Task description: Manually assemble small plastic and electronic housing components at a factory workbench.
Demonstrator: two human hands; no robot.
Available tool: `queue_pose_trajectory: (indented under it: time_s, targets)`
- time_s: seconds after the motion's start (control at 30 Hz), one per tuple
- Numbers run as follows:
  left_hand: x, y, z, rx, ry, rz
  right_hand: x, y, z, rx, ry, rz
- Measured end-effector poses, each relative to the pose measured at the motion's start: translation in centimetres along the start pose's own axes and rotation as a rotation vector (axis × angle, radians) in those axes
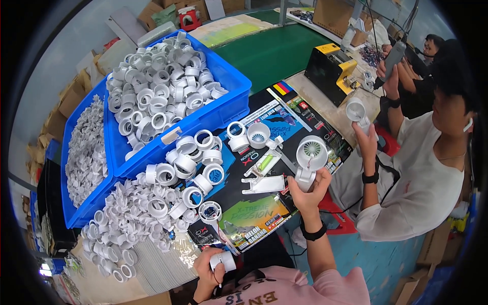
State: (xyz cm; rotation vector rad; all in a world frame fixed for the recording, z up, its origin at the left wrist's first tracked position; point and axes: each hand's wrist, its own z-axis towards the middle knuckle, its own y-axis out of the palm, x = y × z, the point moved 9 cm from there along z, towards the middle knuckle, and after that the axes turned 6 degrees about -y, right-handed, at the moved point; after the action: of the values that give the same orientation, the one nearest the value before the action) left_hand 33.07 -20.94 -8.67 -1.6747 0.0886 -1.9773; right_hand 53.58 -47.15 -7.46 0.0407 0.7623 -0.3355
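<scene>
At the lower middle, my left hand (207, 269) is closed around a short white plastic cylinder (223, 261). My right hand (311, 195) grips a white hand-held fan housing (311, 153) by its neck, its round slatted grille facing up. Just left of it on the printed black sheet (244, 203) lie a white handle half (263, 185), another handle part (265, 161) with a green-yellow piece inside, and a round grille cup (258, 134). Close above my left hand sits a white ring (209, 211) with a dark motor or board inside and thin wires.
Blue bins (239, 96) hold many white rings and small white pieces. Loose rings (157, 207) and a heap of white pieces (127, 203) spill beside them. At right, a co-worker (412, 168) holds a similar fan housing (357, 109) and a grey tool (394, 57). A black-yellow machine (330, 73) stands behind.
</scene>
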Motion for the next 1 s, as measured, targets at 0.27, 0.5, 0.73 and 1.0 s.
queue_pose_trajectory:
  time_s: [0.27,0.5,0.73,1.0]
  targets:
    - [-0.1,0.1,0.0,0.016,-0.027,0.020,-1.5,-0.1,-0.7,-0.041,-0.181,0.019]
    - [-0.3,0.0,-0.2,0.026,-0.019,0.032,-2.3,-0.8,-0.5,0.032,-0.217,-0.005]
    - [0.1,0.3,-0.3,0.019,-0.004,0.029,-1.1,-1.0,-1.0,0.012,-0.167,0.000]
    - [-0.4,-0.1,-0.6,-0.034,0.001,-0.008,2.0,-1.3,-1.1,0.139,0.096,-0.034]
